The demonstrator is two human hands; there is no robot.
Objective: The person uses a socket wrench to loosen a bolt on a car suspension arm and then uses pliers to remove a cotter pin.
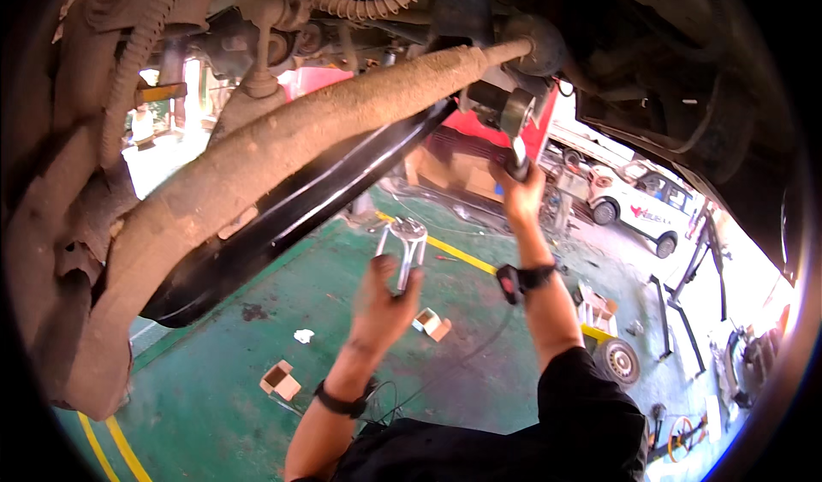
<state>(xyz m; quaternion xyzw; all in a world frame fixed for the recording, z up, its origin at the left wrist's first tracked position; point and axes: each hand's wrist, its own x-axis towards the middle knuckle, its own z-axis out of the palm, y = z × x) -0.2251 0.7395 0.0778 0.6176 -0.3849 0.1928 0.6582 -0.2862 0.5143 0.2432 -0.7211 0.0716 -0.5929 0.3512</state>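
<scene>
My left hand (375, 309) is raised below the vehicle's underside, its fingers closed around a silver metal piece (409, 230) with a round top and several prongs, much like a puller. Higher up and to the right, my right hand (522, 196) grips the handle of a ratchet wrench (516, 116). A dark cylindrical socket (486, 102) sits at the wrench's round head, close to the end of the dirty brown suspension arm (317, 131). Whether the socket is seated on a fastener there, I cannot tell.
A long black panel (291, 225) slants behind the suspension arm. Small opened cardboard boxes (280, 381) lie on the green floor (214, 354). A wheel (616, 362), metal stands (681, 302) and a white vehicle (642, 204) are at right. Ribbed hoses (368, 1) hang overhead.
</scene>
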